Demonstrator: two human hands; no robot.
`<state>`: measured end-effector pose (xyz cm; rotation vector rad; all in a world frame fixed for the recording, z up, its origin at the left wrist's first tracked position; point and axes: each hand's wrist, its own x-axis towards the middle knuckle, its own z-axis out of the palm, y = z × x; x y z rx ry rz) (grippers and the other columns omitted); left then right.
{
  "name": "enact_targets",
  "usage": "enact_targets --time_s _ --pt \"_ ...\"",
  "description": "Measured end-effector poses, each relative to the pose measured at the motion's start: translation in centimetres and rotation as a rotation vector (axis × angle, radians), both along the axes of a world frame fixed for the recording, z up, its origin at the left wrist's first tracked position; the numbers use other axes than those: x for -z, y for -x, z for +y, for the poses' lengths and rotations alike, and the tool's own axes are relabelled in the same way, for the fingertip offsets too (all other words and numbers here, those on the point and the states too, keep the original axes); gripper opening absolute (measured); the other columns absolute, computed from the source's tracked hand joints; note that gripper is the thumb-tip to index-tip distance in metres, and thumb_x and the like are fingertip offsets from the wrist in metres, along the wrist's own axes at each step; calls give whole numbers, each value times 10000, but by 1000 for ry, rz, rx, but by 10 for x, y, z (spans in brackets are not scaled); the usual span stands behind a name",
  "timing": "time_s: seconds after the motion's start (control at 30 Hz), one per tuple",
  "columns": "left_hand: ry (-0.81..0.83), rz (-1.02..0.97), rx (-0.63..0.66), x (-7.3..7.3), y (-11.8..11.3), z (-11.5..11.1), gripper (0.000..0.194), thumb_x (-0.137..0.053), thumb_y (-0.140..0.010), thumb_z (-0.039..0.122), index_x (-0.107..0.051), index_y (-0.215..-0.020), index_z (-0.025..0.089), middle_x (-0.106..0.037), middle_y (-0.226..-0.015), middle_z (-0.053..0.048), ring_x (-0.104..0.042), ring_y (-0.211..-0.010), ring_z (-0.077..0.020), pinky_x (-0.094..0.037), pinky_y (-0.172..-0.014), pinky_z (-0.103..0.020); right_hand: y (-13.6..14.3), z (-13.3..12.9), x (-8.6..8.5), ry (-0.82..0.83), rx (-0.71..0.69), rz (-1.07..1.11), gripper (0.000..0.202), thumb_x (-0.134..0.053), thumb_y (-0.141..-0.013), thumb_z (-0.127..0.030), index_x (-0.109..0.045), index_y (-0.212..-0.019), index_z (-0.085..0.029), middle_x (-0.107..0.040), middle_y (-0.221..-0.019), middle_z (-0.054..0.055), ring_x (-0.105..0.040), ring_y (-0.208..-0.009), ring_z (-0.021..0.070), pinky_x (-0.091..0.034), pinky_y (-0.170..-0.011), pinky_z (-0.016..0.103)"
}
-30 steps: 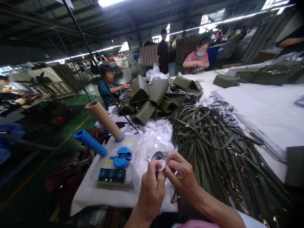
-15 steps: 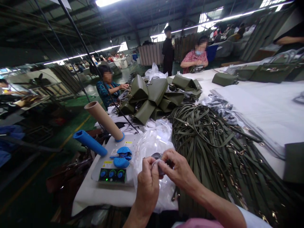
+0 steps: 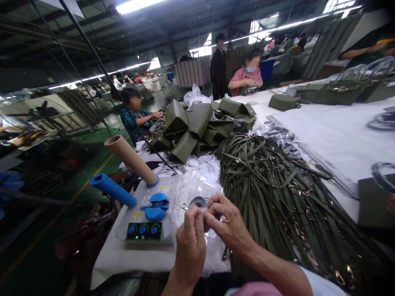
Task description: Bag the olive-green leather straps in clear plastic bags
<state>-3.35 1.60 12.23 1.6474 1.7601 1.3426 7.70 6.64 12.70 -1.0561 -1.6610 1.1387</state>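
Observation:
My left hand (image 3: 191, 240) and my right hand (image 3: 226, 220) meet low in the middle of the view, fingertips pinched together. Between them is a dark coiled strap (image 3: 198, 201) with a shiny metal snap hook (image 3: 184, 206) sticking out to the left. A small whitish, film-like bit shows at the fingertips, too small to make out. Fingers cover the lower part of the coil. Below and behind the hands lies crumpled clear plastic (image 3: 197, 181). A large heap of olive-green straps (image 3: 265, 176) with gold-coloured hooks spreads to the right.
Left of the hands stands a grey machine (image 3: 129, 220) with blue knobs, a cardboard tube (image 3: 131, 160) and a blue tube (image 3: 112, 190). Olive-green bags (image 3: 197, 119) are piled behind. A co-worker (image 3: 135, 113) handles items at that pile; another (image 3: 249, 76) sits farther back.
The coiled strap shows more above my fingers, and its hook now sticks out on the left. Both hands stay pinched together. The view has shifted slightly to the right.

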Motion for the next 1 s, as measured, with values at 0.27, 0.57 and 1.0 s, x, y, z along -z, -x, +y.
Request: enact_targets --time_s 0.27,0.57,1.0 --pt "-163 111 -30 4 -4 -8 172 -417 -864 106 -478 -996 197 -641 -873 -31 -654 -759 -119 -534 -631 -177 4 -8 1 -15 61 126 212 -554 -780 -163 -524 -571 -146 -523 -853 37 -525 -784 124 -415 -690 224" --pt "-132 57 -121 10 4 -11 83 -426 -866 136 -453 -926 186 -623 -764 0 -652 -568 -99 -538 -512 -166 -1 -2 -7 40 -121 67 157 -516 -806 -178 -538 -654 -148 -544 -908 48 -544 -842 132 -430 -686 213" --pt "-126 175 -98 17 9 -11 108 -410 -871 144 -463 -957 180 -658 -816 -42 -672 -659 -134 -545 -567 -206 -3 6 0 36 -200 101 261 -456 -882 -307 -567 -708 -147 -564 -931 54 -547 -819 133 -451 -746 256"
